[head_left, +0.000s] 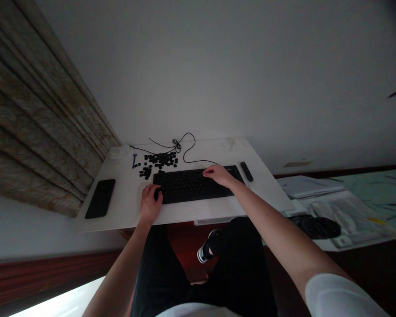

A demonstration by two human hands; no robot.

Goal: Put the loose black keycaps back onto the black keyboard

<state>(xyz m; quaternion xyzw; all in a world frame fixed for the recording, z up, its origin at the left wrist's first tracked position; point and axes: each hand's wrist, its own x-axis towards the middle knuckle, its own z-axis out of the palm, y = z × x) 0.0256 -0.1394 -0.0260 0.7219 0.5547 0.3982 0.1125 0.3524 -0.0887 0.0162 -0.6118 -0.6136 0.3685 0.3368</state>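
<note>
Brown patterned cloth hangs as a curtain (36,105) at the far left. Next to it, a black phone (100,199) lies flat near the left side of the white table (127,207). Further along, towards the wall, comes a small blue tool (134,161), then a loose heap of small black keys (161,159), spread just behind the keyboard's left part. Below them, the left hand (151,201) rests at the keyboard's left end, fingers curved and thumb apart; I cannot tell whether it grips the edge or only touches it. The black keyboard (185,187) lies flat across the middle of the table, its cord (194,143) looping away behind it. Over its back edge, right of centre, the right hand (218,175) has thumb and fingertips bunched together; whether a key sits between them is hidden. A dark bar (247,171) lies just beyond the right end, and papers (310,187) lie past the table.

The step in hand looks like fingertip work along the back rows, the left hand probably steadying. A next move there calls for careful fingertip placement and a keyboard that does not slide.
</note>
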